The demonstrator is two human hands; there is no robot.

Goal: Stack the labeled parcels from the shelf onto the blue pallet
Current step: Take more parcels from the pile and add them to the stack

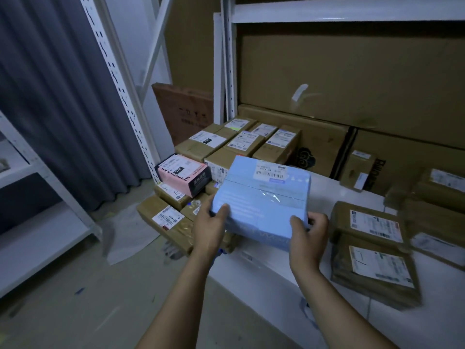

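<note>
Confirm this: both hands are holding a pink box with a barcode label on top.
Not pink. The head view shows the left hand and right hand holding a light blue box with a barcode label on top.

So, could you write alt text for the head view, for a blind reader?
A person's left hand and right hand grip a light blue parcel above a white shelf. To its left, labeled brown boxes and a pink box are stacked; brown parcels lie on the shelf.

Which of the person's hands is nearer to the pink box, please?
Left. The left hand grips the blue parcel at its left corner, close beside the pink box; the right hand holds the parcel's right side, farther off.
</note>
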